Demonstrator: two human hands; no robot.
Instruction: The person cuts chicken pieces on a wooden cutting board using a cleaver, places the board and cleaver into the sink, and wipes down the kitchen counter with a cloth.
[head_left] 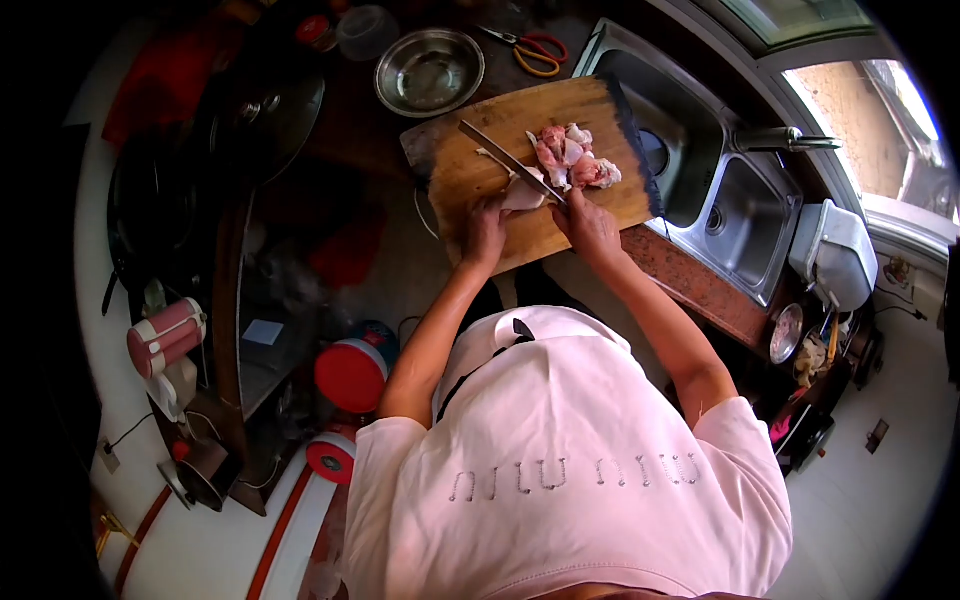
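A knife (500,154) lies slantwise over a wooden cutting board (560,232), its blade pointing to the far left. My right hand (592,228) is closed around the knife's handle end. My left hand (486,230) is closed on the near edge of a pale piece of raw meat (524,192), which lies against the blade. Its fingertips are partly hidden. Just beyond the blade, to the right, sits a pile of raw meat pieces (562,150), pink with whitish skin or fat.
Behind the board stand a metal bowl (430,72) and scissors (538,52) with red and yellow handles. A double sink (690,190) with a faucet (785,140) adjoins the board's right side. A dark pan lid (268,125) is at the left.
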